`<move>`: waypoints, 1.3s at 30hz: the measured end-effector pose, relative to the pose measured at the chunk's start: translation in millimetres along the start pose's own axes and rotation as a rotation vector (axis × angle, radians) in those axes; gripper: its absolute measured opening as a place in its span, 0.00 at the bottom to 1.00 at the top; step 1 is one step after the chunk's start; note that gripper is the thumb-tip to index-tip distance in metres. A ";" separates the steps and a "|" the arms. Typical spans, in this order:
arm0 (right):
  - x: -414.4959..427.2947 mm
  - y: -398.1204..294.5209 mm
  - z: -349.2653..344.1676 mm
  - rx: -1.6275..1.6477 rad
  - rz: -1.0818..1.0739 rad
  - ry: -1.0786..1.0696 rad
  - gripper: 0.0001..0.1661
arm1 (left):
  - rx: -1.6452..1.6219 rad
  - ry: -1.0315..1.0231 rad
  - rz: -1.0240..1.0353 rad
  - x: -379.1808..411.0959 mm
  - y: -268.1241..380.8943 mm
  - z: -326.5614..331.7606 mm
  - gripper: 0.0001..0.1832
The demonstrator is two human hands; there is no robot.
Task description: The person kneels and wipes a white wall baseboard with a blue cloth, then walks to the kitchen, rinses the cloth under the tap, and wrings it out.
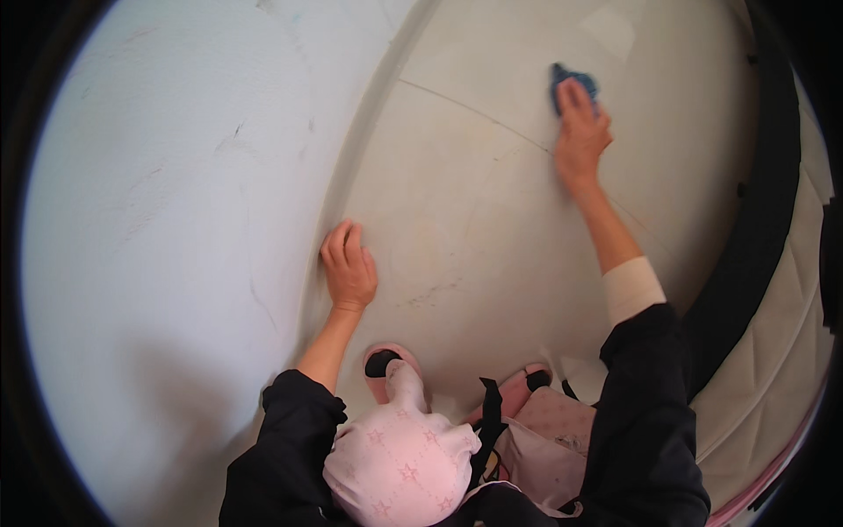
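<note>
My right hand (581, 138) reaches far forward and presses a bunched dark blue cloth (565, 82) onto the pale tiled floor (454, 191). Part of the cloth is hidden beneath my fingers. At the foot of the wall my left hand (348, 267) rests near the baseboard (361, 132), its fingers bent and slightly apart, with nothing visible in it. Whether its fingertips touch the floor or the baseboard, I cannot tell. Dark smudges (435, 293) mark the floor between my hands and my feet.
On the left rises a white wall (191, 197) with scuff marks. A bed with a black base (770, 165) and a quilted beige side (777, 349) borders the right. Below me are my pink slippers (397, 352) and star-patterned pink trousers (408, 454). A thin tile joint (474, 110) crosses the floor.
</note>
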State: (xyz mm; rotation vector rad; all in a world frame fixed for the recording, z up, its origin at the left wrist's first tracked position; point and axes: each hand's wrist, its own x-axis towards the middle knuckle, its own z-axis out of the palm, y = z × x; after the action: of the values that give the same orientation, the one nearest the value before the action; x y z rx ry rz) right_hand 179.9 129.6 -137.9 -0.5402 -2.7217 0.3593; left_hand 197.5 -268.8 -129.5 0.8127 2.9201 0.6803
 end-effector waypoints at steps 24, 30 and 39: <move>-62.0 -80.6 19.7 0.200 -0.328 -0.187 0.24 | 0.010 0.009 0.020 -3.9 -1.6 -0.4 0.23; -160.2 -154.0 -43.6 0.668 -0.461 -0.689 0.23 | 0.006 0.004 0.030 -0.9 -0.9 -2.5 0.23; 15.6 78.2 -71.6 0.385 0.111 0.055 0.28 | 0.035 0.003 0.028 -0.3 0.6 -1.1 0.26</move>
State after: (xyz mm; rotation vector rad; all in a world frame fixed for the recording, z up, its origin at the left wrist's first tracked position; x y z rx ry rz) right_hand 218.3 218.8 -92.5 -0.5798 -2.4836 0.8605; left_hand 197.9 -269.0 -128.3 0.8582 2.9367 0.6339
